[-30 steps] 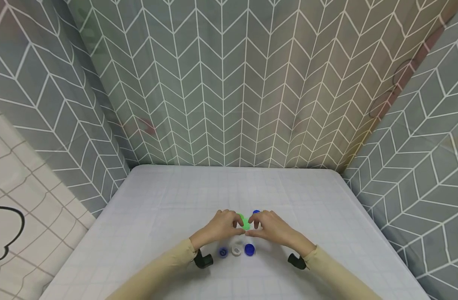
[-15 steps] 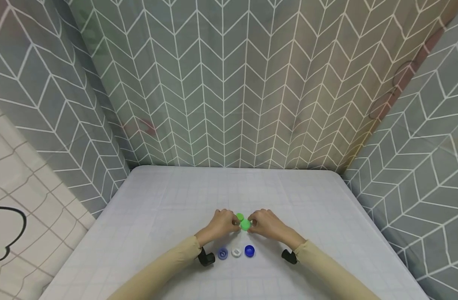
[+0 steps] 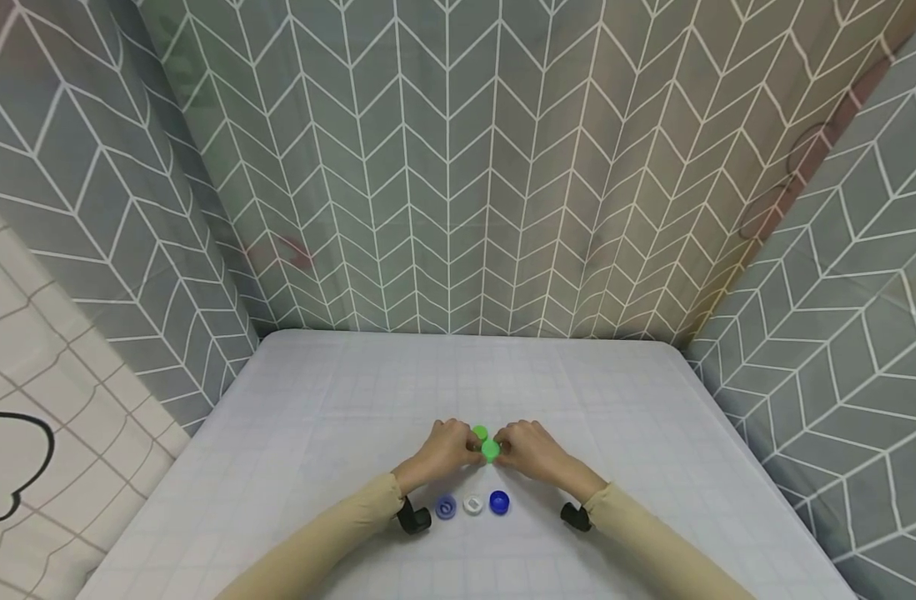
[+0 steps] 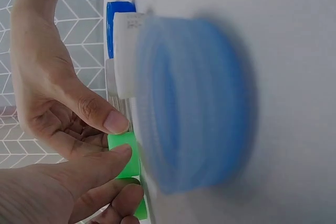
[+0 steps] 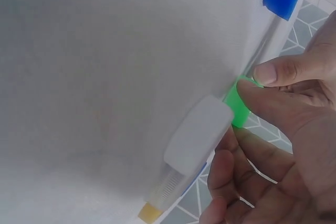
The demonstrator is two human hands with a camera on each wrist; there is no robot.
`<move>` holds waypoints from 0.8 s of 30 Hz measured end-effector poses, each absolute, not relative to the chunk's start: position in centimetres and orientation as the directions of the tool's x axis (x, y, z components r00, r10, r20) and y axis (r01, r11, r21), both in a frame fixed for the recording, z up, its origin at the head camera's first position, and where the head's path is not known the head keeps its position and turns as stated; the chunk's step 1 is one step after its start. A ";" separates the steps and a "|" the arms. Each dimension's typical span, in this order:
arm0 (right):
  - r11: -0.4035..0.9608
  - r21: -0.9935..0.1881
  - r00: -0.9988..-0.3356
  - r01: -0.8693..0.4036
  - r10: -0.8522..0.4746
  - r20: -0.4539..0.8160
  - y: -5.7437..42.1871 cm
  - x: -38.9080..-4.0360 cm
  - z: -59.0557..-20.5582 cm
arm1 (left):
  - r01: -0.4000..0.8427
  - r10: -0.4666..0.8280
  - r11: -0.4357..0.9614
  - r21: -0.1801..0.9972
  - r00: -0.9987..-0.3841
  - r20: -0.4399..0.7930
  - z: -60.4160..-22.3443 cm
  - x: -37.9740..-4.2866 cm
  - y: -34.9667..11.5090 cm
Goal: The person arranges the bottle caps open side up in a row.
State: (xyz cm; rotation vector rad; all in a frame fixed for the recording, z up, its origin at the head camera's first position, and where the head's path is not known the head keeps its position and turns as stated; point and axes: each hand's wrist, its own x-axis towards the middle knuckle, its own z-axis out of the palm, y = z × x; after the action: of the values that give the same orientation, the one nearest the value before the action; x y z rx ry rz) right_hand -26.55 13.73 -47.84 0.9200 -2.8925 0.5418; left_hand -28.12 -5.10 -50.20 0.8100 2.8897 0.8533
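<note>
In the head view a bright green bottle cap [image 3: 490, 451] is on the white table between both hands. My left hand [image 3: 444, 454] pinches its left side and my right hand [image 3: 530, 451] holds its right side. In the left wrist view both thumbs press against the green cap [image 4: 126, 153]. The right wrist view shows the fingertips around the same cap [image 5: 240, 102]. Just behind it in the head view stands a second green cap [image 3: 480, 432], near the left fingers. The fingers hide parts of both caps.
Nearer the body sit a pale blue cap [image 3: 446, 507], a white cap [image 3: 473, 504] and a dark blue cap [image 3: 499, 502] in a row. A white piece [image 5: 199, 135] with a clear ribbed part and yellow end lies beside the right hand. A patterned curtain [image 3: 458, 208] encloses the table.
Both hands have lowered their fingers from an open curve to a grip on the green cap. The right forearm has shifted slightly left. Since half a second ago almost nothing has moved.
</note>
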 end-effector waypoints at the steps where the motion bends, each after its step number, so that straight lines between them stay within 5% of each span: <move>1: 0.761 -0.315 -0.822 -0.567 -0.546 0.159 13.8 -26.5 -47.8 | 0.476 0.487 0.714 0.513 -0.865 0.124 -50.1 -28.1 -5.1; 24: 0.708 -0.453 -0.832 -0.542 -0.529 0.168 14.8 -25.5 -45.1 | 0.537 0.527 0.592 0.601 -0.822 0.216 -47.8 -27.7 -5.6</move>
State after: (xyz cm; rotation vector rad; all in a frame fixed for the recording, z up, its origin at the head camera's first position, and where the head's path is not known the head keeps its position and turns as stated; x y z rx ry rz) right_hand -25.48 14.83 -45.13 0.9024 -2.8794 0.7759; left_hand -27.68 -5.62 -47.85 0.9412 2.8166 1.0702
